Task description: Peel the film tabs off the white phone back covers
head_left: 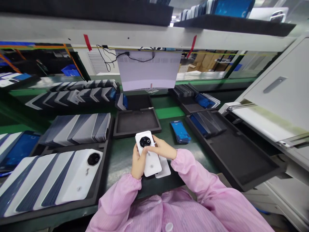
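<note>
White panel (153,162) near black tray's (137,133) edge

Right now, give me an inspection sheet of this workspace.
Surface: dark green bench, light glinting off it.
Job's things: white phone cover, camera side up; white piece partly beneath.
Clutter: blue-faced stack outside the dark tray at right.
Hands: left hand and right hand both hold the cover.
Cables: black cables near the white board; none seen across the bench.
Surroundings: white cabinet at right.
</note>
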A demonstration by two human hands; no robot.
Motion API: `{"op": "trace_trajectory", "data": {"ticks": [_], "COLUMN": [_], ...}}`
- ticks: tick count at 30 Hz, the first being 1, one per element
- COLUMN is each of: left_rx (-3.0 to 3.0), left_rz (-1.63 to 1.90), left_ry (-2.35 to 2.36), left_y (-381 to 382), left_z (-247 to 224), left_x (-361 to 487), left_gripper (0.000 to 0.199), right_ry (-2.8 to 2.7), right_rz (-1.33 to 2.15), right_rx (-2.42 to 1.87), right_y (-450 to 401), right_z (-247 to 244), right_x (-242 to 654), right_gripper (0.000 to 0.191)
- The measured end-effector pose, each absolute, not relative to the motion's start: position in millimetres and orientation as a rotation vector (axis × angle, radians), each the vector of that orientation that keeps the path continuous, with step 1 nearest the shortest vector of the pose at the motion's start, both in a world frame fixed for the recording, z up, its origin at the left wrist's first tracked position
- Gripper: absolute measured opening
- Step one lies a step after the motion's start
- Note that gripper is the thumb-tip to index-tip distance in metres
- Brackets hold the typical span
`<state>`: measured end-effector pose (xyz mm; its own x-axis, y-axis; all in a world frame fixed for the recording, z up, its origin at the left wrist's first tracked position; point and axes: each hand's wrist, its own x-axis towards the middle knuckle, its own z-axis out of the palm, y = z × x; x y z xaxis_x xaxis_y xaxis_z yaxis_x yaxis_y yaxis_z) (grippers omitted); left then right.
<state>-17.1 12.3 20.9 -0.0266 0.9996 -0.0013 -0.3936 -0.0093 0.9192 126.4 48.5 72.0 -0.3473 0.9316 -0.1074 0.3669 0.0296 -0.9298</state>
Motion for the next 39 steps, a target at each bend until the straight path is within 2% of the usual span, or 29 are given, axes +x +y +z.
{"op": "trace_trajectory", "data": {"ticks": [5, 9, 11, 16, 22, 30, 39], "left_rx": [0.806, 0.711, 0.665, 0.585, 0.559, 0.361, 0.307], "left_rz": [1.406, 1.409, 1.41, 1.466, 1.469, 1.512, 1.481], "left_ry": [0.913, 0.893, 0.904, 0.917, 0.896, 0.901, 0.87], "left_y": [15, 18, 20, 26, 29, 33, 34], "left_z": [19, 17, 15, 7, 3, 8, 10], "left_x": [-17, -16, -14, -13, -16, -19, -22], "left_gripper": [0.056, 0.058, 0.057, 0.062, 0.059, 0.061, 0.064], "right_ry": [-1.424, -1.213, -1.153, -1.168, -1.242, -0.909, -0.929], "right_rz": [1.771, 1.947, 1.998, 2.001, 2.041, 2.103, 2.125], "right_rx": [-1.074, -0.969, -0.942, -0.859, -0.777, -0.916, -0.957], "right_y": [50, 49, 46, 37, 22, 14, 18], "right_z": [57, 53, 50, 37, 35, 30, 28], "right_x": [136, 145, 143, 132, 128, 114, 115], "right_gripper": [0.075, 0.06, 0.058, 0.084, 0.095, 0.059, 0.057]}}
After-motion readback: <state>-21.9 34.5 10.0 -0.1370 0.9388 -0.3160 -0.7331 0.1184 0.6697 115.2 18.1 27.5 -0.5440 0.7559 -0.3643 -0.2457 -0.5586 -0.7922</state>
